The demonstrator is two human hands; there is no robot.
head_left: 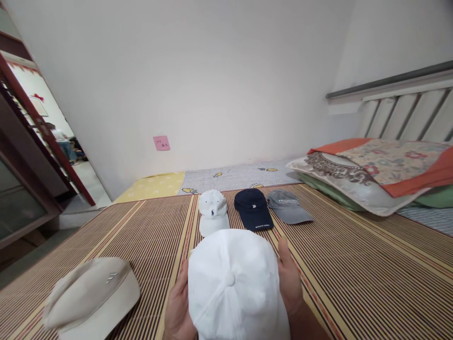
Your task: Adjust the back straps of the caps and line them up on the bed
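A white baseball cap fills the lower middle of the head view, its crown and top button facing me. My left hand grips its left side and my right hand its right side, thumb pointing up. The cap hides part of the fingers of both hands. Just beyond it, a white cap with a small dark logo, a navy cap and a grey cap lie in a row. To the left lies a beige cap with a small metallic emblem.
A striped bamboo mat covers the bed. Stacked pillows lie at the right below a radiator. A pink note is stuck on the back wall. Through a doorway at far left, a person stands in another room.
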